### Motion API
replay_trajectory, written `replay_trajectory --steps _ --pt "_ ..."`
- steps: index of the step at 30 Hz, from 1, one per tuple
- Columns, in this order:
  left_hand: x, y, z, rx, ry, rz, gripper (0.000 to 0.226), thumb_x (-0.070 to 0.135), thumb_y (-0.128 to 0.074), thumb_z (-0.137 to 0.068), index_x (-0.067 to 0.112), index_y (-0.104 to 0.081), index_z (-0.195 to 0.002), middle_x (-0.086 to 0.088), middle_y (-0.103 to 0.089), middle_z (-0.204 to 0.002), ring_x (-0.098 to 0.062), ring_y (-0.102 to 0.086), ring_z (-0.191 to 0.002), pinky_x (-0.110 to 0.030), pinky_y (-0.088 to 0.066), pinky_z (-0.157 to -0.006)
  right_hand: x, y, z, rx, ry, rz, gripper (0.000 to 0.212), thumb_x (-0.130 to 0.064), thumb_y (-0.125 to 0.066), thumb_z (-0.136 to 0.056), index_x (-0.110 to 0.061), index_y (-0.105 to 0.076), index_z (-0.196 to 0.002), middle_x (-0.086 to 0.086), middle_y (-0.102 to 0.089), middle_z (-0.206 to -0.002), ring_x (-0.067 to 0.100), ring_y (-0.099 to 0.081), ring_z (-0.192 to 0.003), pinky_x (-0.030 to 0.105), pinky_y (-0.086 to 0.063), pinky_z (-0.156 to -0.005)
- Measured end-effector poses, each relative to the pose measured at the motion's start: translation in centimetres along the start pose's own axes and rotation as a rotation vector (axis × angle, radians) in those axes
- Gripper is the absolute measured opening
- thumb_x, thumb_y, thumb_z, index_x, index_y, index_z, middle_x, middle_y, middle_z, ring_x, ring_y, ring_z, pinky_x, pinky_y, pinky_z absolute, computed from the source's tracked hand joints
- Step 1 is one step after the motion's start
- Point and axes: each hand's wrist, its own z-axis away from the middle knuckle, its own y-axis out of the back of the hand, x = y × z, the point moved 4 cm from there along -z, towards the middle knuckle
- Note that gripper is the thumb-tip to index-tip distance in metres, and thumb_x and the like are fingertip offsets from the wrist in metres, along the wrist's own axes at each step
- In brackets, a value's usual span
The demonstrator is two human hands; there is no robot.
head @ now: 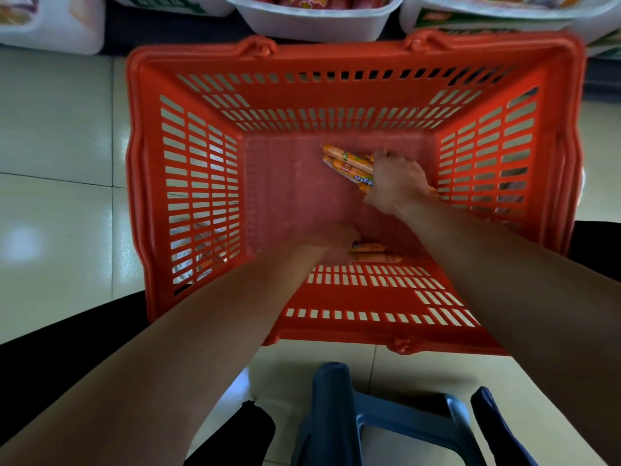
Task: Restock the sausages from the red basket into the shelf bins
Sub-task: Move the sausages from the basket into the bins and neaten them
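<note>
Red basket (188, 62): right hand (396, 183) clasps a sausage bundle (349, 166) at 2 o'clock, likely gathering several per trip; left hand (331, 242), grip indiscernible, reaches loose sausages (373, 253) at 6 o'clock; shelf bin (316, 26) at 12 o'clock

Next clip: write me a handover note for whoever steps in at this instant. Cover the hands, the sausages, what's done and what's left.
Right hand: grips a bundle of sausages on the far right of the red basket floor.
Left hand: at the loose sausages by the near wall; it is blurred, so its grip cannot be told.
Done: the basket shows only these two lots, and the white bin ahead already holds sausages.
Left: lift both lots out and place them in the bins.
</note>
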Motion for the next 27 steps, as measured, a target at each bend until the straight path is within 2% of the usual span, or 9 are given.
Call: replay_trajectory --steps 6,9,12,14,16,18,21,24,27 --pt "-4.5 2.3 3.3 0.042 0.158 0.114 0.045 0.024 -0.065 -0.092 0.025 -0.052 -0.135 -0.003 -0.059 -0.13 -0.022 -0.056 -0.114 -0.037 -0.048 -0.094 0.0 0.5 0.2 -0.104 -0.013 -0.104 0.072 -0.038 -0.087 -0.065 -0.012 -0.052 -0.123 0.015 -0.065 -0.118 0.036 -0.062 -0.108 0.038 -0.048 -0.088" --pt "-6.2 3.6 5.3 0.126 0.21 0.21 0.043 0.024 -0.064 -0.092 0.023 -0.053 -0.133 -0.005 -0.06 -0.126 -0.023 -0.058 -0.107 -0.032 -0.048 -0.076 -0.2 0.9 0.9 -0.152 0.008 -0.18 0.067 -0.038 -0.087 -0.061 -0.016 -0.056 -0.116 0.009 -0.065 -0.112 0.031 -0.061 -0.102 0.032 -0.044 -0.078" --pt "-7.0 5.0 7.7 0.229 0.27 0.301 0.04 0.022 -0.064 -0.091 0.023 -0.052 -0.129 -0.007 -0.061 -0.116 -0.024 -0.059 -0.098 -0.035 -0.049 -0.077 -0.7 2.4 1.7 -0.138 0.005 -0.243 0.064 -0.04 -0.087 -0.06 -0.017 -0.056 -0.111 0.008 -0.062 -0.109 0.025 -0.054 -0.09 0.03 -0.042 -0.076" --pt "-6.7 6.1 9.6 0.295 0.265 0.306 0.037 0.018 -0.062 -0.092 0.021 -0.053 -0.129 -0.005 -0.06 -0.107 -0.023 -0.059 -0.096 -0.032 -0.045 -0.077 -1.2 4.1 2.6 -0.136 0.021 -0.231 0.061 -0.041 -0.086 -0.062 -0.017 -0.054 -0.108 0.006 -0.059 -0.106 0.022 -0.05 -0.089 0.03 -0.043 -0.076" --pt "-5.8 7.5 11.6 0.378 0.24 0.302 0.035 0.015 -0.06 -0.093 0.017 -0.056 -0.128 -0.009 -0.064 -0.111 -0.026 -0.062 -0.103 -0.028 -0.043 -0.079 -1.5 6.3 3.6 -0.129 0.04 -0.234 0.057 -0.039 -0.085 -0.066 -0.018 -0.053 -0.108 0.004 -0.055 -0.103 0.023 -0.053 -0.092 0.029 -0.042 -0.076" --pt "-4.5 9.0 13.9 0.435 0.229 0.294 0.035 0.014 -0.06 -0.093 0.014 -0.057 -0.128 -0.012 -0.065 -0.118 -0.029 -0.061 -0.11 -0.03 -0.045 -0.085 -1.8 8.9 4.9 -0.103 0.059 -0.226 0.054 -0.039 -0.084 -0.068 -0.019 -0.051 -0.105 0.002 -0.052 -0.101 0.025 -0.055 -0.093 0.028 -0.04 -0.075" --pt "-2.3 11.3 17.7 0.517 0.187 0.294 0.039 0.013 -0.063 -0.091 0.017 -0.057 -0.129 -0.009 -0.064 -0.117 -0.026 -0.06 -0.111 -0.031 -0.046 -0.09 -2.2 13.3 7.4 -0.06 0.094 -0.244 0.053 -0.038 -0.085 -0.068 -0.017 -0.051 -0.102 0.002 -0.055 -0.1 0.022 -0.054 -0.088 0.028 -0.038 -0.071" --pt "0.0 13.9 21.6 0.589 0.152 0.272 0.025 0.017 -0.066 -0.09 0.019 -0.057 -0.114 -0.004 -0.061 -0.106 -0.027 -0.061 -0.107 -0.027 -0.042 -0.08 -2.2 18.5 10.2 0.001 0.105 -0.263 0.05 -0.035 -0.085 -0.064 -0.015 -0.052 -0.096 0.001 -0.062 -0.093 0.015 -0.058 -0.074 0.03 -0.041 -0.06" --pt "2.7 16.4 25.6 0.682 0.099 0.222 0.031 0.017 -0.067 -0.091 0.014 -0.056 -0.12 -0.001 -0.056 -0.104 -0.021 -0.057 -0.1 -0.023 -0.034 -0.074 -2.2 23.7 13.1 0.041 0.144 -0.235 0.05 -0.032 -0.084 -0.067 -0.013 -0.051 -0.098 0.001 -0.06 -0.086 0.01 -0.055 -0.069 0.028 -0.042 -0.054"
